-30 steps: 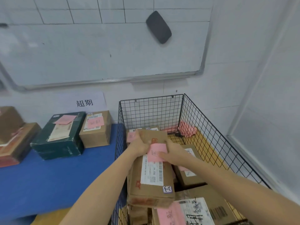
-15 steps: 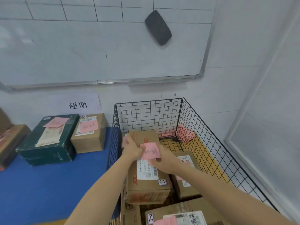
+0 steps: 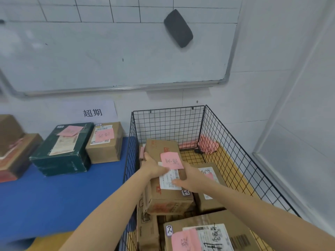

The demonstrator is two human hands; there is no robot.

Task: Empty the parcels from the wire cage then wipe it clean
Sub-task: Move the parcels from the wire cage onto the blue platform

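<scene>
The whiteboard (image 3: 108, 57) fills the upper wall, with its lower frame edge well above the work area. The blue table (image 3: 54, 196) lies on the left. It has a wide bare stretch in front of the green box (image 3: 61, 153) and the brown box (image 3: 106, 144), which stand touching near the wall.

The wire cage (image 3: 168, 127) stands just beside the table's right edge. Its top is open, its back panel is against the wall, and its right panel is near the side wall. Bare mesh floor shows at the back right corner.

The held parcel (image 3: 163, 198) sits on top of the other parcels at the cage's left side, tilted, with its far end near the back panel. A large labelled parcel (image 3: 208, 236) lies nearest the camera, and a smaller parcel (image 3: 206, 168) lies just right of the held one.

The left hand (image 3: 154, 166) grips the held parcel's left edge with curled fingers. The right hand (image 3: 188, 180) clasps its right side, with the thumb on the white label. The pink note (image 3: 171, 160) lies between both hands.
</scene>
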